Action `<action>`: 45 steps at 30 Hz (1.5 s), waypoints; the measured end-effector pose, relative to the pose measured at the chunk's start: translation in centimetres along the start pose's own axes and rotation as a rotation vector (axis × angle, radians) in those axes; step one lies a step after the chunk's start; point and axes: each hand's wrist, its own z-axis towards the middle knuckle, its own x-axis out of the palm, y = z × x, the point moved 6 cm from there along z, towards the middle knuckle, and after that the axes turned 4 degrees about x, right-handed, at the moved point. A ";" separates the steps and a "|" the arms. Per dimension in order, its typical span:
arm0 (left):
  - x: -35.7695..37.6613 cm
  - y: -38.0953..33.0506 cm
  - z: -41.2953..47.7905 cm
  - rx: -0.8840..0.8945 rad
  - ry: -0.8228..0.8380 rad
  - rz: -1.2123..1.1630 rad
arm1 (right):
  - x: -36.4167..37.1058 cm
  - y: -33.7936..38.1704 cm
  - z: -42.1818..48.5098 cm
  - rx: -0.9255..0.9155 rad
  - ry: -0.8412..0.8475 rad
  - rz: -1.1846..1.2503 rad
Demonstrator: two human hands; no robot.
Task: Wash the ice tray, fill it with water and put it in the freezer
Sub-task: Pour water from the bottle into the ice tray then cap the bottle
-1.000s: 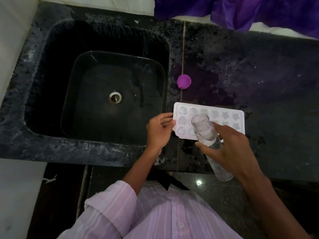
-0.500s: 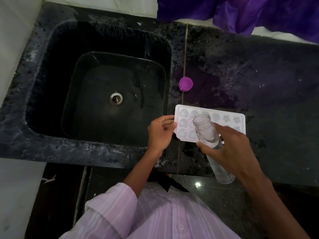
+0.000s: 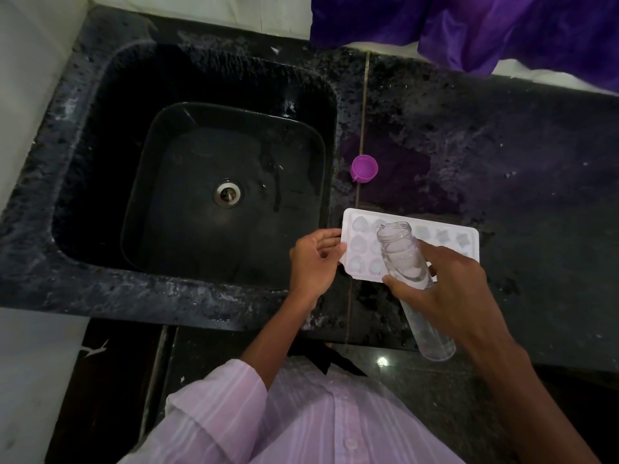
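Note:
A white ice tray [image 3: 445, 237] with heart and star moulds lies flat on the black stone counter, just right of the sink. My left hand [image 3: 313, 261] holds the tray's left edge, thumb and fingers curled round it. My right hand [image 3: 445, 289] grips a clear plastic bottle [image 3: 407, 259] tilted over the tray, its open mouth above the left-middle moulds. A little water sits low in the bottle. The tray's front right part is hidden behind my right hand.
A purple bottle cap [image 3: 364, 169] lies on the counter [image 3: 502, 155] behind the tray. The black sink [image 3: 100, 162] with a metal drain [image 3: 227, 193] is to the left. Purple cloth [image 3: 469, 25] hangs along the back wall.
The bottle has tipped slightly further over the tray. Both hands and the tray stay nearly where they were; the view has shifted a little.

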 end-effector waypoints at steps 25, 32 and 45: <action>-0.1 0.1 0.2 0.019 0.022 0.017 | 0.1 -0.9 0.7 0.035 0.009 0.009; -0.1 0.0 0.3 0.030 0.016 0.030 | -0.3 -1.5 0.7 0.046 0.004 -0.014; -0.1 -0.1 0.2 0.042 0.006 0.059 | -0.5 -2.2 0.2 0.067 0.034 -0.019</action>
